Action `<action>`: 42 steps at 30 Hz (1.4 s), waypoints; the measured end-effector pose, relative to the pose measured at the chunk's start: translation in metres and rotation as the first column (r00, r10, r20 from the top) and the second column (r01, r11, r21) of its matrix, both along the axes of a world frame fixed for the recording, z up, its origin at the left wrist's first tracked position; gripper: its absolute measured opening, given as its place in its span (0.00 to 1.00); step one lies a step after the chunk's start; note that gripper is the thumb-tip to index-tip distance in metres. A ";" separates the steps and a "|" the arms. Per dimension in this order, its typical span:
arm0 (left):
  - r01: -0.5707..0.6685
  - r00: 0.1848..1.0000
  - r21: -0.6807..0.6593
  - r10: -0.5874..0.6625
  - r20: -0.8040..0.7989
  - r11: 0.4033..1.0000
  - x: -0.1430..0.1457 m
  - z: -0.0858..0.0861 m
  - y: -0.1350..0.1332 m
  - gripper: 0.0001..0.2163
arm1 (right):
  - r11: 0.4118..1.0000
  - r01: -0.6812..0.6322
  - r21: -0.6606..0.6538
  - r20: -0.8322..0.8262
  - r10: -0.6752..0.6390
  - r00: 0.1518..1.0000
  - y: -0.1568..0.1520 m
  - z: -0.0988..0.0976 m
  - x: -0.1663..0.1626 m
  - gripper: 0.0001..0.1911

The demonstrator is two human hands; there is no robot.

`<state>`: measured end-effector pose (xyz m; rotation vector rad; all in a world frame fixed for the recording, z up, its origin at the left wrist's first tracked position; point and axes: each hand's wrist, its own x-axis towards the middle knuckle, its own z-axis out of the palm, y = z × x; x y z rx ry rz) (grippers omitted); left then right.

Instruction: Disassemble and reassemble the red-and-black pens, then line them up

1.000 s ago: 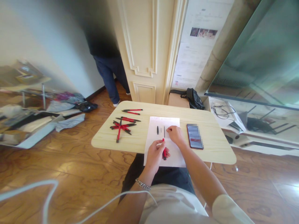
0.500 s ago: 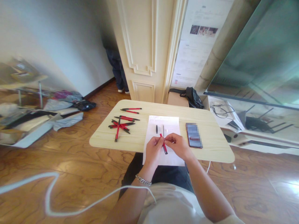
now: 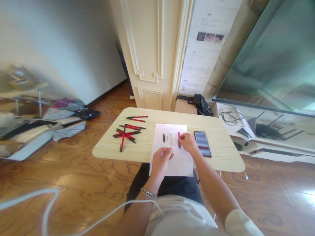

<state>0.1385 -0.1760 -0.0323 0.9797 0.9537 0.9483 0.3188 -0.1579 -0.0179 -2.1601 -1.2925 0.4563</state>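
A small light wooden table carries a white sheet of paper. My right hand rests on the sheet's upper right and pinches a short red pen part against the paper. My left hand hovers low over the sheet's middle with its fingertips pressed together; what they hold is too small to name. On the sheet lie a small black pen piece and a thin refill. A pile of several red and black pens lies on the table's left.
A dark phone lies right of the paper. A black bag sits on a box behind the table. Clutter and a tray cover the wooden floor at left. A white cable loops in the foreground. A glass cabinet stands at right.
My hands have parted. The right hand carried the red pen part up to the sheet's upper right. The left hand stayed near the middle. The person by the door has passed out of sight.
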 end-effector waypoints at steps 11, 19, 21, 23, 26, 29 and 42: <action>-0.009 0.999 -0.014 0.008 -0.044 1.000 -0.010 0.005 0.002 0.18 | 0.999 -0.022 -0.042 0.197 0.030 0.980 0.000 -0.001 -0.008 0.10; 0.064 0.995 -0.001 -0.064 -0.073 0.998 -0.013 0.008 -0.009 0.17 | 0.992 0.060 -0.112 0.186 -0.038 0.982 0.004 0.003 0.006 0.13; 0.095 0.991 0.010 -0.094 -0.094 0.995 -0.014 0.009 -0.012 0.16 | 0.988 0.048 -0.149 0.212 -0.016 0.977 0.013 0.004 0.007 0.15; 0.122 0.987 0.019 -0.120 -0.110 0.992 -0.015 0.009 -0.014 0.16 | 0.980 0.034 -0.198 0.237 0.015 0.971 0.022 0.004 0.007 0.17; 0.134 0.985 0.029 -0.130 -0.116 0.991 -0.016 0.008 -0.015 0.15 | 0.960 0.034 -0.278 0.256 0.040 0.966 0.032 0.003 0.007 0.21; 0.126 0.987 0.044 -0.121 -0.107 0.991 -0.017 0.005 -0.014 0.15 | 0.950 0.048 -0.308 0.261 0.036 0.965 0.038 -0.001 0.005 0.23; 0.131 0.971 0.238 -0.075 -0.229 0.962 -0.013 0.007 0.006 0.14 | 0.997 0.010 0.070 -0.014 -0.009 1.000 0.015 0.015 0.003 0.17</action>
